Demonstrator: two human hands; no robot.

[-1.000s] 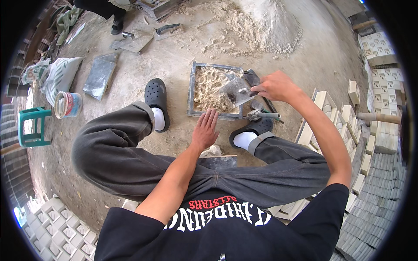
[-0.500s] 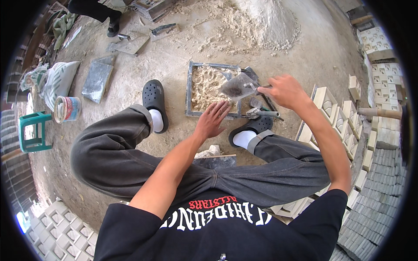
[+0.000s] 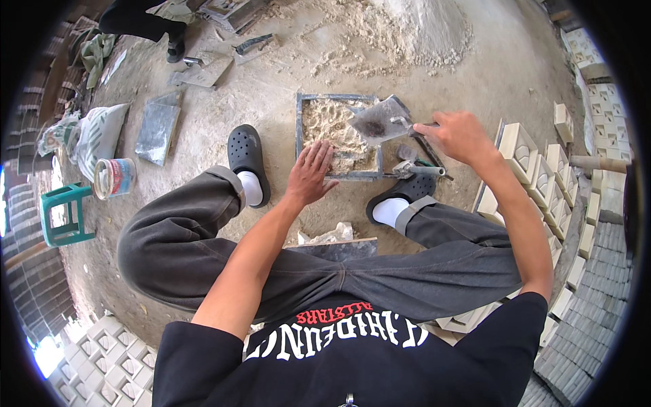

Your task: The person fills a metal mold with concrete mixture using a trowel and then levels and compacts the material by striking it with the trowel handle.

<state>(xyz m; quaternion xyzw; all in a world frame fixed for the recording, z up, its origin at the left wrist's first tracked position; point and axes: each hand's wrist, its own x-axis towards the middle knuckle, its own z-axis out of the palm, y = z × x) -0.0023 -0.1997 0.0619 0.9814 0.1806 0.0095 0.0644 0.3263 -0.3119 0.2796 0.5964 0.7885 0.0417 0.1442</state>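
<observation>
A square dark frame mould [image 3: 299, 129] lies on the floor between my feet, filled with pale, lumpy, damp-looking mix [image 3: 325, 122]. My left hand [image 3: 310, 173] reaches over its near left part, fingers stretched out and fingertips on the mix. My right hand [image 3: 460, 136] is closed around the handle of a pointed trowel [image 3: 380, 122]. The trowel's flat grey blade hangs over the right side of the mould and hides the mix beneath it. Beside the mould's near right corner, small tools, including a grey tube-like piece [image 3: 427, 169], lie against my right shoe [image 3: 407, 193].
A pale powder heap [image 3: 434, 30] rises at the far side. Stacked cast blocks [image 3: 522, 152] stand to my right. Leftward are a dark flat slab [image 3: 157, 132], a white sack [image 3: 102, 136], a bucket [image 3: 114, 178] and a green stool [image 3: 66, 214]. Another person's leg [image 3: 142, 24] shows at far left.
My left hand has slid left and nearer across the mould, away from the trowel. The trowel has shifted slightly farther from me, still in my right hand.
</observation>
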